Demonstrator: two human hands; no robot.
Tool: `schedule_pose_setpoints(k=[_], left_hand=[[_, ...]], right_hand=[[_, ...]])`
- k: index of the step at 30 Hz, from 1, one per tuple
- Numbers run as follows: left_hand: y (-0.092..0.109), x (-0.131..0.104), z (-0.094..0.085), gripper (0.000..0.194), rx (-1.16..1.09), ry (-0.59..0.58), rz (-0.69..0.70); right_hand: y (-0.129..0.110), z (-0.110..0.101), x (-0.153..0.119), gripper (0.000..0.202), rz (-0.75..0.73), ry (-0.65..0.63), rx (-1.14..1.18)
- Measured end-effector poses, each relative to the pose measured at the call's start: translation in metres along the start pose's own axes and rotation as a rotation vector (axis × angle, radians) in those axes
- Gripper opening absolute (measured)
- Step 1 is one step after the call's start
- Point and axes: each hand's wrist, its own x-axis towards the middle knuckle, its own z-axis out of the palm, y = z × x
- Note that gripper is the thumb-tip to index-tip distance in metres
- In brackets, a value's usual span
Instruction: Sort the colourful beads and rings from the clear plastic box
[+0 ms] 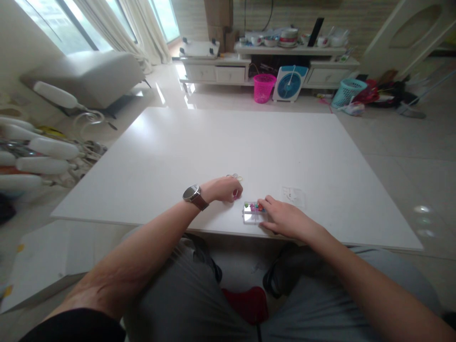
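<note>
A small clear plastic compartment box (250, 217) lies near the table's front edge. Green, purple, red and teal bits fill its far compartments, while the near ones look bare. My right hand (285, 218) grips the box's right side, index finger at the far corner and thumb at the near one. Just left of the box, my left hand (226, 188) is curled with its fingers pinched low over the tabletop. Something small and pinkish shows at those fingertips, too small to name. Beyond the left hand lie several thin rings (235, 176), partly hidden by it.
A clear plastic packet (294, 195) lies on the white table (231, 137), right of the box. Past the table stand a pink basket (264, 88), a blue fan (290, 84) and a cabinet (199, 71). White padded chair parts (53, 147) crowd the left side.
</note>
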Motion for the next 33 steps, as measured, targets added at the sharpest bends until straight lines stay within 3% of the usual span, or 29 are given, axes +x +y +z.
schedule_pose_setpoints(k=[5, 14, 22, 33], left_hand=[[-0.006, 0.000, -0.001, 0.018, 0.001, -0.045, -0.036], [-0.006, -0.012, -0.018, 0.022, -0.022, -0.118, -0.122], [-0.007, -0.011, -0.012, 0.034, -0.036, -0.160, -0.123], [-0.001, -0.007, -0.006, 0.027, -0.063, -0.138, -0.041]], right_hand=[[-0.002, -0.002, -0.001, 0.045, 0.008, -0.012, 0.010], [-0.001, -0.002, -0.001, 0.045, -0.009, 0.005, 0.002], [-0.002, -0.002, -0.001, 0.046, 0.003, 0.003, 0.009], [-0.001, -0.002, -0.001, 0.047, 0.002, -0.006, 0.003]])
